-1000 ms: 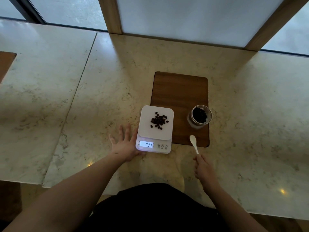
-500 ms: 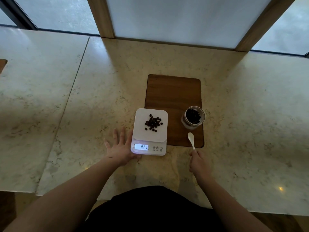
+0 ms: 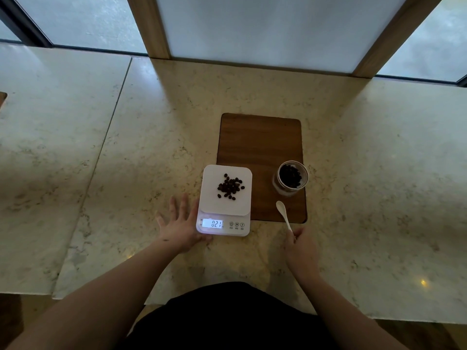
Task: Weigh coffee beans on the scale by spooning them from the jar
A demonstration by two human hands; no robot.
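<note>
A white digital scale (image 3: 240,208) stands on the marble counter, its lit display reading 021. A small heap of coffee beans (image 3: 230,186) lies on its platform. An open glass jar (image 3: 290,179) holding more beans stands on the wooden board, to the right of the scale. My left hand (image 3: 179,226) lies flat on the counter, fingers spread, touching the scale's left front corner. My right hand (image 3: 300,246) pinches the handle end of a white spoon (image 3: 283,213). The spoon's empty bowl points toward the jar and rests near the board's front edge.
The wooden board (image 3: 260,145) lies on the marble counter (image 3: 151,152), partly under the scale. Wooden window posts (image 3: 149,26) and glass panes rise at the counter's far edge. A seam (image 3: 101,147) runs between two counter slabs on the left.
My hands, the spoon and the scale keep their places relative to each other. The display stays at 021. Only the head camera has shifted slightly.
</note>
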